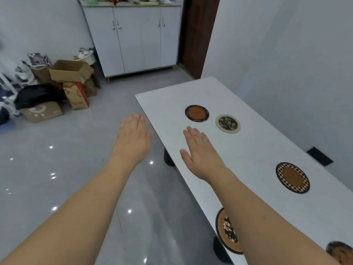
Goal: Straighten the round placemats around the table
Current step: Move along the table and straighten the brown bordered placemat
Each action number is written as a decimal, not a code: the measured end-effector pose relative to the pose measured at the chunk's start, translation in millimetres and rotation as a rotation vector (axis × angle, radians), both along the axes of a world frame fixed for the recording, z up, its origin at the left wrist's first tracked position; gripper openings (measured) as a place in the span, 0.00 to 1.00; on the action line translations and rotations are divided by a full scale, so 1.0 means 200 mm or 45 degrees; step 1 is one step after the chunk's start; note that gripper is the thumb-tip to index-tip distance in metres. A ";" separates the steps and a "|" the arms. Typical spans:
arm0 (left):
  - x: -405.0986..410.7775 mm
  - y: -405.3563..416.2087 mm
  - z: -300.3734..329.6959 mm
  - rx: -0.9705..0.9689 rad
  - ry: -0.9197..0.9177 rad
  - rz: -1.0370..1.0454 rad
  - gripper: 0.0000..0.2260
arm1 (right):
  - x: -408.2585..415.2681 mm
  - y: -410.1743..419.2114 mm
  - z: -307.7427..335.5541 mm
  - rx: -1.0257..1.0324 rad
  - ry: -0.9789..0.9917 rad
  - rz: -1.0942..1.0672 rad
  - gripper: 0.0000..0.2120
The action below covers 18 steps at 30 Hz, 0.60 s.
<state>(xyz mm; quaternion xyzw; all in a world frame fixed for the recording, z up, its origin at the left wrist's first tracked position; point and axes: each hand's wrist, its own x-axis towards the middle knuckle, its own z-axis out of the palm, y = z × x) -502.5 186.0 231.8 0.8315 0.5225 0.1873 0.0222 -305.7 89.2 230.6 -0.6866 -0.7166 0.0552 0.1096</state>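
Several round placemats lie on the long white table point(248, 150). An orange one with a dark rim point(197, 113) is at the far end, with a cream-rimmed dark floral mat point(227, 123) beside it. A checker-rimmed brown mat point(292, 177) lies further right. A dark-rimmed floral mat point(227, 232) at the near edge is half hidden by my right forearm. Another mat point(340, 252) is cut off at the bottom right. My right hand point(200, 152) hovers flat and empty over the table, short of the orange mat. My left hand point(133, 136) is flat and empty over the floor, left of the table edge.
The table runs along the right wall on black legs point(169, 157). A white cabinet point(133, 39) stands at the back beside a dark door point(198, 35). Cardboard boxes point(70, 71) and bags are piled on the glossy grey floor at the left.
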 end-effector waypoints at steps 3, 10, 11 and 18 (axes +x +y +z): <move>-0.11 0.12 0.02 -0.025 0.007 0.037 0.23 | -0.12 0.13 0.01 0.000 -0.002 -0.001 0.29; -0.19 0.42 -0.08 -0.129 0.071 0.018 0.24 | -0.16 0.46 -0.07 -0.088 -0.007 -0.019 0.29; -0.19 0.49 -0.10 -0.140 0.077 0.017 0.24 | -0.15 0.53 -0.08 -0.097 0.006 -0.028 0.29; -0.22 1.00 -0.10 -0.172 0.094 0.067 0.23 | -0.17 1.04 -0.16 -0.169 0.024 0.021 0.29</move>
